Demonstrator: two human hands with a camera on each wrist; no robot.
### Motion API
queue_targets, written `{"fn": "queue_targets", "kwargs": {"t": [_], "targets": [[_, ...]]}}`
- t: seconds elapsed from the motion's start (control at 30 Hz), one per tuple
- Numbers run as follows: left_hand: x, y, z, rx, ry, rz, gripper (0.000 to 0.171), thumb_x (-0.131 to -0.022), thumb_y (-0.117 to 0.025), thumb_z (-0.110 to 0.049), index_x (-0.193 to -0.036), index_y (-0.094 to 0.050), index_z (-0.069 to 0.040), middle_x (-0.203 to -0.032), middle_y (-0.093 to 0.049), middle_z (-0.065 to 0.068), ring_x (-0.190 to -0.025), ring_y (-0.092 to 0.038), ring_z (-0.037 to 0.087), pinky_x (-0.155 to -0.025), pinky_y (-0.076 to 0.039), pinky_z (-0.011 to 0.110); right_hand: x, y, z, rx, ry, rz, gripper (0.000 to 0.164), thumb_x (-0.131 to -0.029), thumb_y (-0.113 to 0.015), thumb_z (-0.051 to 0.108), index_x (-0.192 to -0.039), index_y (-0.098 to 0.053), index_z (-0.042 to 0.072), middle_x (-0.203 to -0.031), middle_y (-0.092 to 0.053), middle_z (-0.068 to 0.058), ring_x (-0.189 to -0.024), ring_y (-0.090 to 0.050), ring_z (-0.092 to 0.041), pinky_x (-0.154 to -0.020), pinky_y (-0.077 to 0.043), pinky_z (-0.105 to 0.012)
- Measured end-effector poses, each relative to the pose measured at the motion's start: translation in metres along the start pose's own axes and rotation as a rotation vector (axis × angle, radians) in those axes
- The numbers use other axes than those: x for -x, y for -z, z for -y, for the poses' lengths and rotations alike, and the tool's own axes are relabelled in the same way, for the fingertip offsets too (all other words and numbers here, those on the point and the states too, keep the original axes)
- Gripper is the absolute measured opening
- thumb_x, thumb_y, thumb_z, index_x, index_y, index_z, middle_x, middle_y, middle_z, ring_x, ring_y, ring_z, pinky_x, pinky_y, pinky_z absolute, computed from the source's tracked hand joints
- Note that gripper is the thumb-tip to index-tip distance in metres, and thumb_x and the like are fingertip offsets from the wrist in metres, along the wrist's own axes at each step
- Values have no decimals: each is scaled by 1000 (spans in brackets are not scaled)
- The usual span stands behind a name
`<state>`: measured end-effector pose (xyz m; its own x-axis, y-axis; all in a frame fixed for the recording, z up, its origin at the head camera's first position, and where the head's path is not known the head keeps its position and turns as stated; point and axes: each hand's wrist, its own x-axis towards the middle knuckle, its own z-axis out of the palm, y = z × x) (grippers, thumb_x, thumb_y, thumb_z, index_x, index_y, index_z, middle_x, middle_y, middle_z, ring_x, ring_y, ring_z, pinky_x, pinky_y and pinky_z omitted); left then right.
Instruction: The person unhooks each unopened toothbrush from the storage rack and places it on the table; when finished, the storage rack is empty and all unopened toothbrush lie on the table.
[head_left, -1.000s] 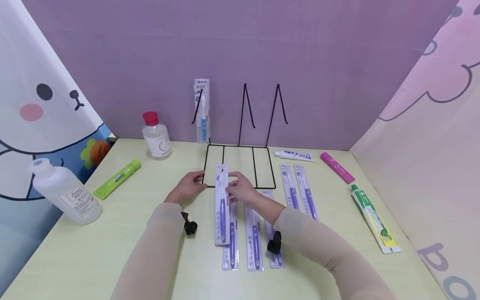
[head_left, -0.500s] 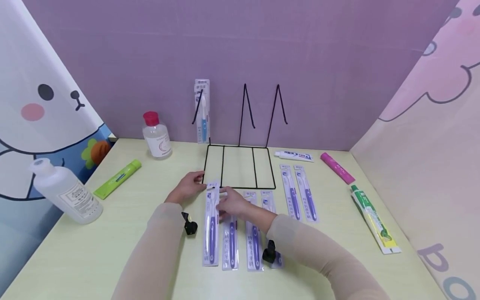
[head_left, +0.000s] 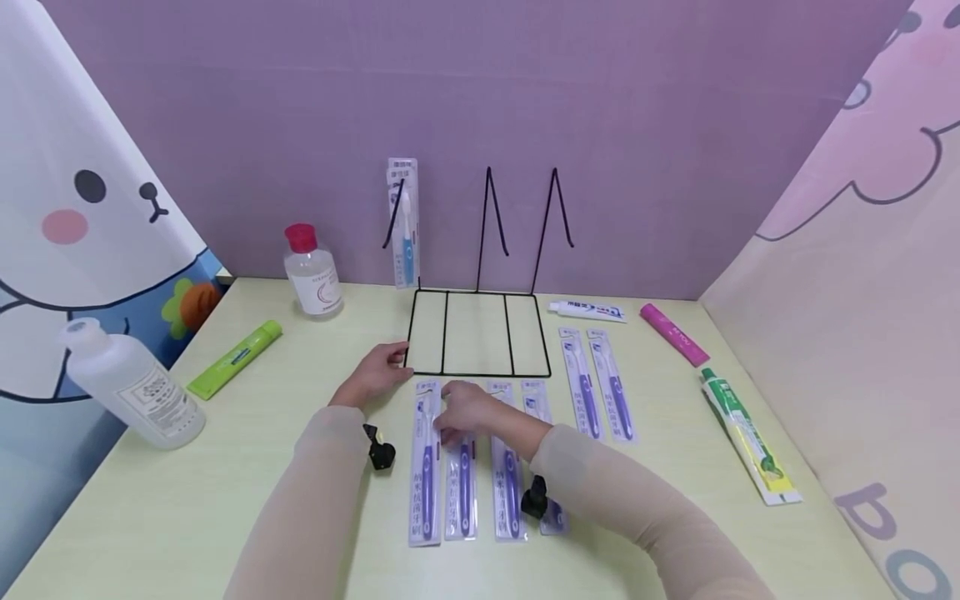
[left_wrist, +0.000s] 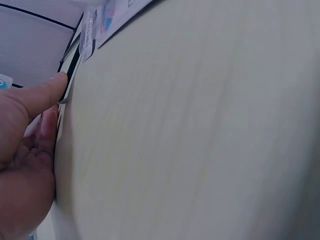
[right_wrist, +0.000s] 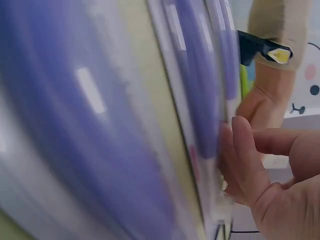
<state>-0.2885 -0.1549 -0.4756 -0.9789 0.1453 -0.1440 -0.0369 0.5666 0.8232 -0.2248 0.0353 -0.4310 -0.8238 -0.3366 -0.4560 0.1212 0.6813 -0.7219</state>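
Note:
My left hand (head_left: pixel 378 372) holds the front left corner of a black wire rack (head_left: pixel 480 375), its thumb (left_wrist: pixel 50 92) against the wire in the left wrist view. My right hand (head_left: pixel 468 410) pinches the right edge of a purple packaged toothbrush (head_left: pixel 425 483), which lies on the table at the left end of a row. Its fingers reach across a second packaged toothbrush (head_left: pixel 462 500), hiding that one's upper part. To the right lie a third packaged toothbrush (head_left: pixel 510 500) and another one (head_left: pixel 536 404) partly behind the wrist. A blue packaged toothbrush (head_left: pixel 407 242) hangs on the rack's left hook.
Two packaged toothbrushes (head_left: pixel 580 383) lie right of the rack. Beyond are a white tube (head_left: pixel 588 311), a pink tube (head_left: pixel 675 335) and a green-yellow toothpaste tube (head_left: pixel 752 442). At left are a green tube (head_left: pixel 235 360), a red-capped bottle (head_left: pixel 315 279) and a white bottle (head_left: pixel 138 387).
My right hand has brought the purple packaged toothbrush from over the row down and left onto the table, then shifted it slightly toward me. My left hand has stayed at the rack's corner.

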Motion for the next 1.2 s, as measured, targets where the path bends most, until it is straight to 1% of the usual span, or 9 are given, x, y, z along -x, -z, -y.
{"fn": "queue_targets", "kwargs": {"t": [0.07,0.2,0.27,0.5,0.6,0.7,0.9,1.07,1.2], "targets": [[0,0,0,6,7,3,58,-85,-63,-10,-137,-37,-5,-123,-46,16,-113,-41,29,-97,-31,42,2,6,0,10,7,18,65,-78,-66,3,-134,-34,-4,-65,-64,-11,-56,-63,-22,-60,-52,-28],[0,0,-1,8,14,3,58,-85,-62,-10,-137,-36,-5,-123,-45,16,-113,-41,29,-98,-31,42,5,26,-3,-123,17,60,60,-81,-62,0,-133,-33,-6,-73,-63,-19,-61,-63,-29,-56,-54,-36],[0,0,-1,7,11,6,58,-86,-61,-10,-137,-35,-4,-124,-45,16,-113,-40,29,-98,-31,43,5,40,-8,-162,28,50,58,-82,-62,0,-133,-35,-5,-77,-63,-20,-64,-63,-30,-56,-54,-37],[0,1,-2,17,-1,15,58,-85,-61,-8,-137,-35,-2,-125,-44,18,-114,-40,30,-98,-31,43,-5,94,-44,-22,134,-123,51,-82,-64,7,-129,-45,1,-86,-60,-10,-75,-61,-26,-66,-52,-37],[1,1,-2,14,0,15,58,-86,-61,-8,-137,-35,-2,-125,-44,18,-113,-40,30,-97,-31,43,-12,112,-66,10,184,-194,54,-82,-65,12,-131,-44,4,-95,-59,-9,-85,-58,-25,-71,-50,-38],[1,1,-3,11,4,14,58,-86,-61,-9,-137,-35,-2,-125,-44,17,-113,-40,29,-97,-31,43,-22,126,-87,51,200,-262,58,-81,-68,18,-133,-42,8,-106,-56,-10,-95,-54,-24,-76,-47,-36],[4,1,-5,25,14,12,59,-86,-61,-9,-138,-35,-4,-126,-44,16,-114,-39,29,-98,-30,42,-35,145,-110,145,147,-313,73,-77,-73,28,-137,-36,10,-116,-49,-14,-104,-48,-26,-82,-44,-38],[4,1,-4,24,16,12,59,-86,-61,-10,-138,-35,-4,-125,-44,15,-114,-39,28,-98,-30,42,-34,147,-113,185,84,-309,80,-74,-75,30,-139,-32,6,-121,-47,-18,-110,-45,-29,-88,-41,-41],[4,1,-4,21,9,9,59,-85,-62,-9,-138,-35,-3,-124,-44,16,-113,-40,29,-98,-30,42,-36,147,-115,198,85,-300,82,-74,-75,29,-139,-31,2,-123,-46,-20,-112,-44,-30,-89,-41,-41]]}}
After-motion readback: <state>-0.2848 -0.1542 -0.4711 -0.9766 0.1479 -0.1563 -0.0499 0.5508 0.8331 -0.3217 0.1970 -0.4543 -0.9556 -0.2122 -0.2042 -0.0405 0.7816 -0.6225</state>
